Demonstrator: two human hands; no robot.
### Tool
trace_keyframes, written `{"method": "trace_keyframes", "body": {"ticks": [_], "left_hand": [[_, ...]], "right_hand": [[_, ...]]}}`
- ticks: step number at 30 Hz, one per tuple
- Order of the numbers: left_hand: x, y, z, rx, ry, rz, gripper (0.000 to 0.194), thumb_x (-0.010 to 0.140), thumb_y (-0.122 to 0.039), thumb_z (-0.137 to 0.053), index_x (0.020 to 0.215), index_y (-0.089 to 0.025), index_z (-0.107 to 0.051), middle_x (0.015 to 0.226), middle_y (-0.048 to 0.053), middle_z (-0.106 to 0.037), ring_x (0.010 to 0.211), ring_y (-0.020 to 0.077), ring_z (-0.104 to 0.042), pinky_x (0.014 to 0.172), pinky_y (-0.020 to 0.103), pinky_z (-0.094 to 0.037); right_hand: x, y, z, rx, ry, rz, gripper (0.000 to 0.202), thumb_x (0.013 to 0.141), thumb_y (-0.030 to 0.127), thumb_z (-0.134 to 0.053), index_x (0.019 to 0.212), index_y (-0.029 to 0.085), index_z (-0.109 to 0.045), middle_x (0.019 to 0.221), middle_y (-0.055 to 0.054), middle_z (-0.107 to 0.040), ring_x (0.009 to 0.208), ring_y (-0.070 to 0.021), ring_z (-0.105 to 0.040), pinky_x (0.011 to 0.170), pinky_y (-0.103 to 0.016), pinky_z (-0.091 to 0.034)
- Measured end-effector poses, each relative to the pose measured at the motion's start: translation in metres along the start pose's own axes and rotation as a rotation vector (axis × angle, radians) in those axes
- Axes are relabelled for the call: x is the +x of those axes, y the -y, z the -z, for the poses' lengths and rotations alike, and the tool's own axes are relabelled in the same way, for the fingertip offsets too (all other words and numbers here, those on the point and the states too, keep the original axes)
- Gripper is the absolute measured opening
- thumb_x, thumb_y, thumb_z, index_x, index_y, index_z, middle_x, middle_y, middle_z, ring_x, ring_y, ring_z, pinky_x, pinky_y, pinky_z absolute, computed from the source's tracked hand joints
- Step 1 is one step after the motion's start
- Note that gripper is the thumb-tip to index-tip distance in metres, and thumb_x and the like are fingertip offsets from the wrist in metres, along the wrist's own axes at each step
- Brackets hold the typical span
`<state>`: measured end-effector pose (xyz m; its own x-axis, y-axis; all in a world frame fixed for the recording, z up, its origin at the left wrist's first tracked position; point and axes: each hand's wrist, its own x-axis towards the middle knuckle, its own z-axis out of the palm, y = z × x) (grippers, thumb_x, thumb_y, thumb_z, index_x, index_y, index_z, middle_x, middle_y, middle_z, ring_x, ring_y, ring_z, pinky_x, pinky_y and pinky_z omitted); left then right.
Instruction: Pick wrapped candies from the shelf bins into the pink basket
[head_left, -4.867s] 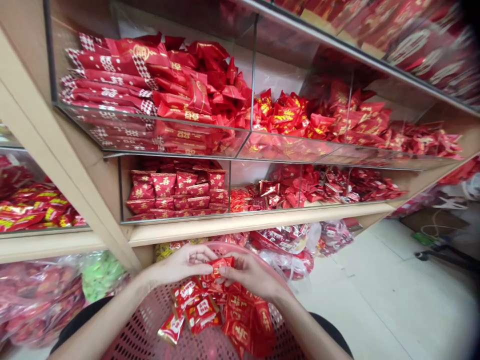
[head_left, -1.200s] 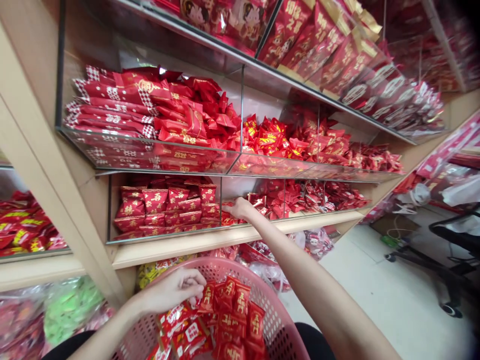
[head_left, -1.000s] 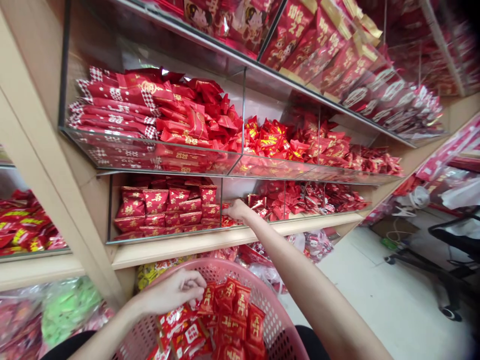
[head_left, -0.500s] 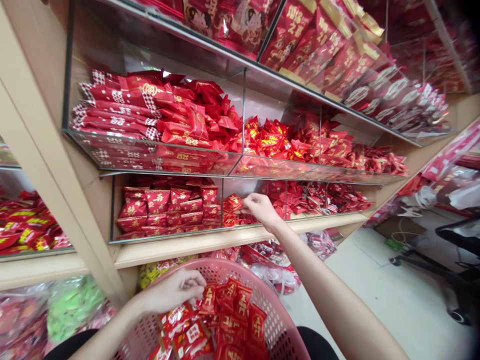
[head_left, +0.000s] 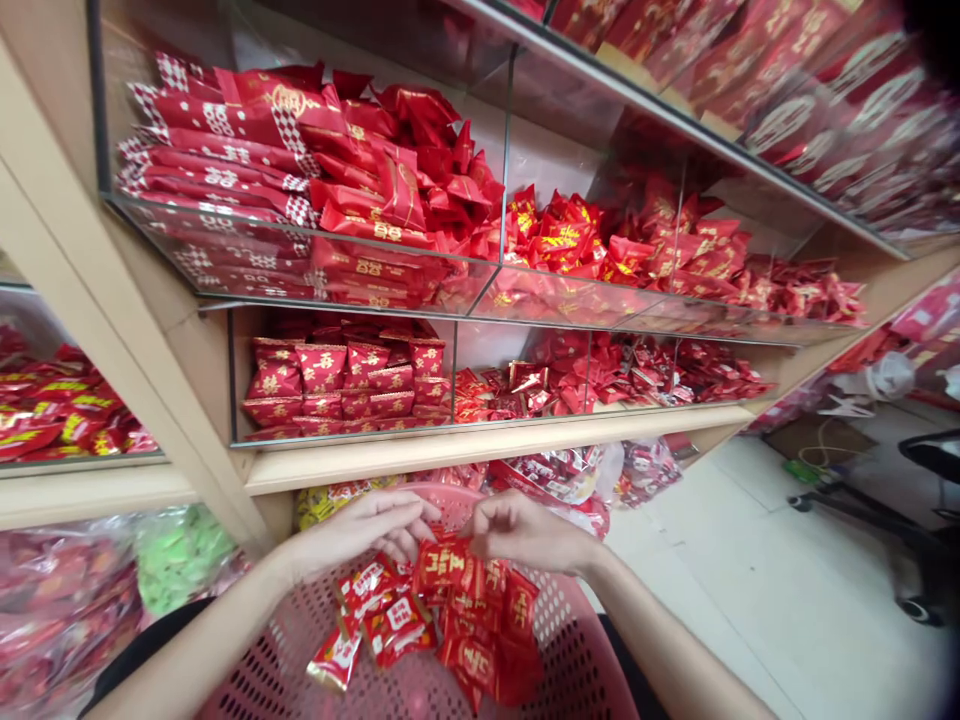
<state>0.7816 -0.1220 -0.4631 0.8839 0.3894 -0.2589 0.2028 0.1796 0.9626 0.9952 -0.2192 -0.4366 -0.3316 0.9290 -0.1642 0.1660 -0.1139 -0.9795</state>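
Observation:
A pink perforated plastic basket (head_left: 577,640) sits below me, with small red wrapped packets (head_left: 480,610) in gold print heaped inside it. Other red packets with white labels (head_left: 397,625) lie on the left side of the heap. Over the basket's far left part is my left hand (head_left: 379,525), its fingers loosely stretched and apart, holding nothing that I can see. Opposite it, my right hand (head_left: 517,530) has its fingers curled in a pinch at a red packet (head_left: 442,565) on top of the heap. Its fingertips are partly hidden.
A wooden shelf (head_left: 495,450) with clear-fronted bins stands ahead. Its lower bins hold stacked dark red packets (head_left: 352,380) and loose red ones (head_left: 630,375); long red packets (head_left: 225,175) fill the upper bin. Bagged goods (head_left: 180,555) lie at lower left. A wheeled chair (head_left: 862,520) stands right.
My right hand has come back from the lower shelf bin to the basket, beside my left hand. My left hand has shifted slightly up and right. The view has moved closer to the shelf.

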Motion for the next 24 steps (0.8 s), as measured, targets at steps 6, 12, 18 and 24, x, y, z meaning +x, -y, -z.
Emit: {"method": "trace_keyframes", "body": {"ticks": [6,12,18,24], "left_hand": [[0.000,0.008,0.002,0.136,0.104,0.012,0.036,0.068,-0.034,-0.067,0.102,-0.023,-0.058,0.092,-0.002,-0.060,0.077,0.0101,-0.053,0.072,0.025,-0.040],[0.008,0.014,0.005,0.183,0.050,-0.089,0.024,0.070,-0.035,-0.065,0.086,-0.018,-0.059,0.081,-0.003,-0.059,0.073,0.0099,-0.052,0.068,0.024,-0.039],[0.011,0.017,0.005,0.150,0.017,-0.113,0.027,0.066,-0.033,-0.068,0.084,-0.017,-0.056,0.082,-0.003,-0.058,0.076,0.0105,-0.053,0.069,0.023,-0.040],[0.004,0.008,-0.002,0.183,0.119,0.092,0.028,0.065,-0.036,-0.067,0.086,-0.018,-0.059,0.074,-0.004,-0.062,0.066,0.0108,-0.056,0.061,0.023,-0.041]], "right_hand": [[0.022,-0.021,-0.015,0.018,0.003,-0.005,0.015,0.070,0.022,-0.060,0.061,0.015,-0.051,0.055,0.004,-0.054,0.051,-0.0060,-0.046,0.053,-0.020,-0.036],[0.018,-0.026,-0.025,0.166,-0.087,-0.053,0.029,0.071,0.042,-0.064,0.067,0.017,-0.051,0.060,0.004,-0.055,0.055,-0.0092,-0.054,0.056,-0.024,-0.043],[0.016,-0.031,-0.033,0.176,-0.114,-0.025,0.030,0.074,0.047,-0.060,0.073,0.017,-0.054,0.066,0.000,-0.063,0.063,-0.0125,-0.060,0.062,-0.028,-0.046],[0.022,-0.039,-0.029,0.139,-0.237,0.046,0.033,0.075,0.048,-0.057,0.072,0.016,-0.053,0.061,0.001,-0.062,0.059,-0.0116,-0.060,0.059,-0.025,-0.045]]}}
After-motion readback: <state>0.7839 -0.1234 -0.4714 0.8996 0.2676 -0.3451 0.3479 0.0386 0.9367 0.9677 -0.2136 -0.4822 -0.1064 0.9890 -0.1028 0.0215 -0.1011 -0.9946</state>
